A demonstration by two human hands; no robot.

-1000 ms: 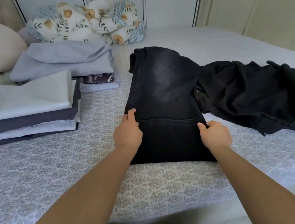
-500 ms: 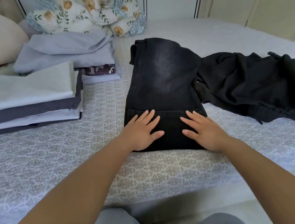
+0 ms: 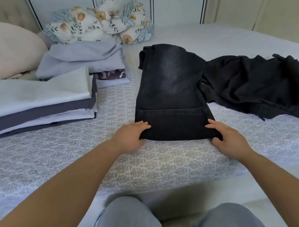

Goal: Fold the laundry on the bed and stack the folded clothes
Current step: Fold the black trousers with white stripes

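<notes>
Black denim fills both grips: the left hand [image 3: 131, 135] pinches the near left corner of the folded jeans [image 3: 171, 95], fingers on top and thumb tucked under, and the right hand [image 3: 227, 137] pinches the near right corner the same way. Those jeans lie flat on the patterned bed [image 3: 151, 166], long axis running straight away from the person, near fold toward the knees. Left of the jeans sits a stack of folded clothes [image 3: 35, 106]; touching their right edge lies a crumpled black garment [image 3: 258, 85].
</notes>
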